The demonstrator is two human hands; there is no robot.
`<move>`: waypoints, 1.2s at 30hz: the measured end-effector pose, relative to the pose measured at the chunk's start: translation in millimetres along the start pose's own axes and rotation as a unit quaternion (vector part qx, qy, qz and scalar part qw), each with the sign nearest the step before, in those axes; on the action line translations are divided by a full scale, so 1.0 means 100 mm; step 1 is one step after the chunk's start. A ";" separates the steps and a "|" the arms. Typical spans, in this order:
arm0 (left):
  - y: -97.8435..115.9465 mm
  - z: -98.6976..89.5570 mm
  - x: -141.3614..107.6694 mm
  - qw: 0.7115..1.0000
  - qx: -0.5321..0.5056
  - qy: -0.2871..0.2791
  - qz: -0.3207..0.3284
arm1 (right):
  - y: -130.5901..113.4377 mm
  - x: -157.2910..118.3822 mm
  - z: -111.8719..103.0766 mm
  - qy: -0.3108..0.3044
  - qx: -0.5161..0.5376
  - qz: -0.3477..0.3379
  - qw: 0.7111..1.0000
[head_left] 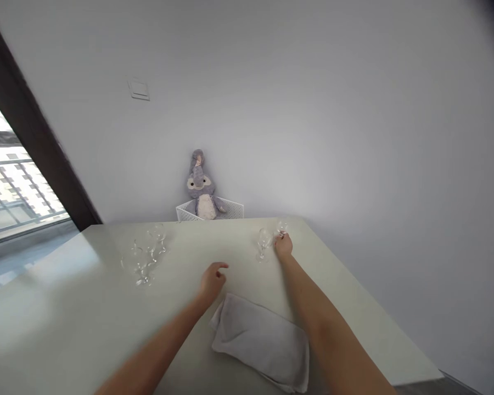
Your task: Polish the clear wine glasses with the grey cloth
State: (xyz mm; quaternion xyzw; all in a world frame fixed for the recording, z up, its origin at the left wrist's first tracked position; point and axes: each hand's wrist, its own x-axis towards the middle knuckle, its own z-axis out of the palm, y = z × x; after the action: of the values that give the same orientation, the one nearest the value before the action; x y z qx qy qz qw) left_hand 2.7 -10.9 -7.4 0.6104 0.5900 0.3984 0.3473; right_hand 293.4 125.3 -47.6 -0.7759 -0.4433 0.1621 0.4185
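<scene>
Closely beside my right hand (284,246), clamped on a clear stemmed glass (282,225), stands another transparent goblet (264,238). My left hand (212,281), loosely parted, hangs near a folded grey cloth (260,341).

Two hands are showing, one left hand (212,280) and one right hand (284,246); two right-side stemmed glasses (264,239) are appearing; at least two left-side glasses (158,233) are overlapping, exact count unclear; one cloth (263,341), one plush toy (206,207), one basket (235,209), one table (86,329), one wall switch (139,89) are showing
</scene>
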 end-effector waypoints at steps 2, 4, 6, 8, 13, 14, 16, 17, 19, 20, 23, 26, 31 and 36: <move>0.20 0.32 0.19 0.995 -0.052 -0.074 -0.038 | 0.02 -0.04 -0.01 0.007 0.001 -0.013 1.000; 0.36 0.64 0.37 0.991 -0.082 -0.096 -0.049 | 0.02 -0.08 -0.03 0.013 0.006 -0.025 1.000; 0.48 0.94 0.51 0.986 -0.111 -0.110 -0.062 | 0.00 -0.10 -0.04 0.020 0.003 -0.038 0.999; 0.56 1.17 0.59 0.981 -0.135 -0.120 -0.073 | -0.02 -0.12 -0.05 0.028 -0.002 -0.049 0.998; 0.66 1.45 0.65 0.972 -0.178 -0.128 -0.086 | -0.07 -0.13 -0.07 0.031 -0.025 -0.057 0.998; 0.66 1.45 0.65 0.971 -0.184 -0.126 -0.087 | -0.08 -0.13 -0.07 0.030 -0.030 -0.057 0.997; 0.63 1.38 0.65 0.970 -0.193 -0.117 -0.091 | -0.09 -0.15 -0.07 0.026 -0.041 -0.060 0.997; 0.59 1.31 0.65 0.970 -0.195 -0.109 -0.093 | -0.10 -0.16 -0.08 0.023 -0.046 -0.061 0.997; 0.49 1.11 0.64 0.972 -0.197 -0.086 -0.096 | -0.11 -0.18 -0.08 0.018 -0.055 -0.062 0.996; 0.42 0.98 0.63 0.973 -0.196 -0.070 -0.097 | -0.11 -0.19 -0.08 0.016 -0.059 -0.062 0.996; 0.18 0.50 0.59 0.977 -0.187 -0.003 -0.104 | -0.12 -0.20 -0.09 0.010 -0.067 -0.058 0.996; -0.05 -0.01 0.50 0.973 -0.182 0.071 -0.119 | -0.12 -0.20 -0.09 0.005 -0.073 -0.050 0.996; -0.33 -0.66 0.36 0.956 -0.183 0.182 -0.142 | -0.11 -0.19 -0.09 -0.001 -0.078 -0.048 0.996; -0.51 -0.93 0.30 0.937 -0.203 0.243 -0.149 | -0.09 -0.20 -0.09 -0.001 -0.073 -0.058 0.996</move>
State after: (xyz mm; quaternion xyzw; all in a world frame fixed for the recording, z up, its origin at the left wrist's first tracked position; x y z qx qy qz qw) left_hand -103.4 18.4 -10.1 0.3164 0.6471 0.5898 0.3651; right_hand 283.0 107.0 -37.2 -0.7775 -0.4981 0.1055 0.3692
